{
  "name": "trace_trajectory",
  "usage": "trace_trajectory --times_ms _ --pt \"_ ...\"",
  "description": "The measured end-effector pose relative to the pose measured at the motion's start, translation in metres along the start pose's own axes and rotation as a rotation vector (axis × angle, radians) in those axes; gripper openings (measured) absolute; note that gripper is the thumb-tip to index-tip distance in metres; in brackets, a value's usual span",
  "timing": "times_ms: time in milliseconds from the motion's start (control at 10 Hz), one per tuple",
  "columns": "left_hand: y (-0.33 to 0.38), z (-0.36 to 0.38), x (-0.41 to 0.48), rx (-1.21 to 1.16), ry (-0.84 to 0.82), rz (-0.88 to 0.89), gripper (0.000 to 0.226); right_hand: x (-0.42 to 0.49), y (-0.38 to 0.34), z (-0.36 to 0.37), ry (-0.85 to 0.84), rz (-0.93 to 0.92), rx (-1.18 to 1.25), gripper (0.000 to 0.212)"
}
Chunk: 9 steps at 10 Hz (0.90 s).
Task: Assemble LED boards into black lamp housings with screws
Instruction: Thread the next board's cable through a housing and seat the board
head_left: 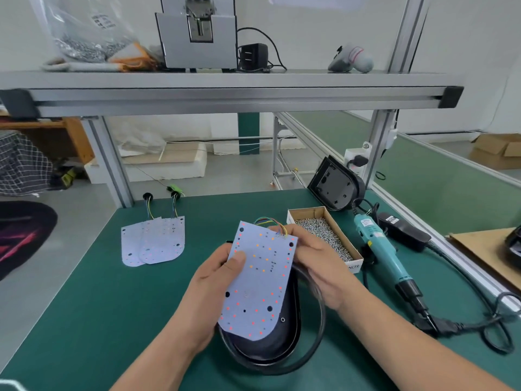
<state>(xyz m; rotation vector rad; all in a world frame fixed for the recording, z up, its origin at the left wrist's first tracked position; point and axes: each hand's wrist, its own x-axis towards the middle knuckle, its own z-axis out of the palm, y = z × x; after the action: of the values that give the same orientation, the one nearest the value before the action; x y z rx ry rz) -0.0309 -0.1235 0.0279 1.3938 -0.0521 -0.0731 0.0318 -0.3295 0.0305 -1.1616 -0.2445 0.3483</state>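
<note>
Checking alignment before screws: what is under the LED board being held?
A black lamp housing lies under the LED board, its right wall and near rim showing, a black cable curving round it. The board hides most of its inside.

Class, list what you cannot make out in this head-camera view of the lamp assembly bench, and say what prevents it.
Head view:
1. Inside of the black lamp housing, covered by the LED board.
2. Fingers of the left hand, hidden behind the board.
3. Screw box label, partly hidden by the right hand.
4. Black object, cut off by the right edge.
5. Print on the plastic bag, too blurred.
</note>
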Motion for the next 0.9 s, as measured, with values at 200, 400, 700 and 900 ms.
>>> trace_trajectory --times_ms 200,400,700,900 --pt "-0.002 0.002 0.0 0.078 0.044 0.046 0.021 -0.006 0.002 0.007 -0.045 -0.038 -0.024 0.03" --pt "0.014 -0.001 -0.004 0.233 0.024 -0.307 0.047 -0.005 -0.002 -0.001 0.081 -0.021 0.028 0.021" --pt "-0.008 -0.01 0.015 0.323 0.017 0.012 0.047 -0.003 -0.003 -0.006 0.147 -0.011 0.082 0.046" --pt "-0.004 0.008 0.013 0.045 0.034 -0.149 0.036 -0.006 -0.002 -0.005 0.117 -0.023 0.139 0.055"
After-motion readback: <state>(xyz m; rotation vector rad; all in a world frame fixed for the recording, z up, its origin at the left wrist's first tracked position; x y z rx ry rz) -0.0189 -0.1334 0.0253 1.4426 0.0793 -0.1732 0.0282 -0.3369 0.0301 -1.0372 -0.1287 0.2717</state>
